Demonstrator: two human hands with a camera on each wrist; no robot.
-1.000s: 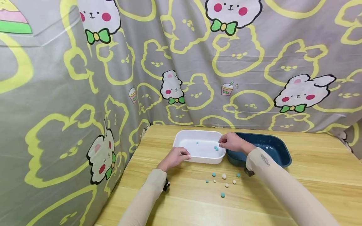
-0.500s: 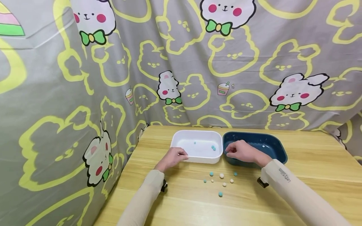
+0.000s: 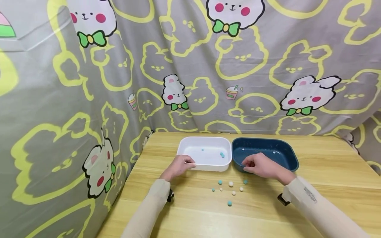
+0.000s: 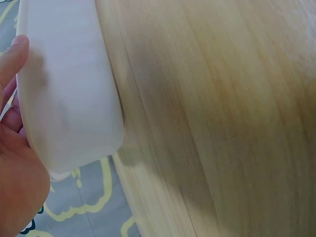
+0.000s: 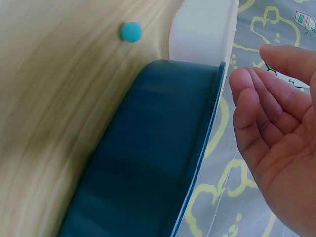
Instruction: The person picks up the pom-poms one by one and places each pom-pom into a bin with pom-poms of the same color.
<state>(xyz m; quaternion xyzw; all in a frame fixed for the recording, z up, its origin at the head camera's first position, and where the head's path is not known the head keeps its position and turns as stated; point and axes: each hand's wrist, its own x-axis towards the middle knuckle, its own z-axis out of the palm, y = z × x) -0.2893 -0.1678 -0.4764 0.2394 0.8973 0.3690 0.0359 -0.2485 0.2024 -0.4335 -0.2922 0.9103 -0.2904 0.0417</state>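
Observation:
My left hand (image 3: 179,165) holds the front left rim of a white plastic tub (image 3: 209,168); in the left wrist view its thumb (image 4: 16,54) lies against the outer wall, fingers behind the rim. Over the front of a dark blue tub (image 3: 288,161) hovers my right hand (image 3: 262,165), its fingers loosely bent. The right wrist view shows a gap between thumb and fingertips, with nothing held. Inside the blue tub lie two small white balls (image 3: 274,152). A few teal balls (image 3: 222,155) rest in the white tub.
Several loose balls lie on the wooden table (image 3: 190,211) in front of the tubs, among them a teal ball (image 3: 229,203) and a white ball (image 3: 230,183). The tubs stand side by side. A patterned cloth (image 3: 202,66) hangs behind and to the left.
My right hand has moved from the white tub's right edge rightward and nearer, over the blue tub's front. A second white ball now shows in the blue tub. The left hand stays put.

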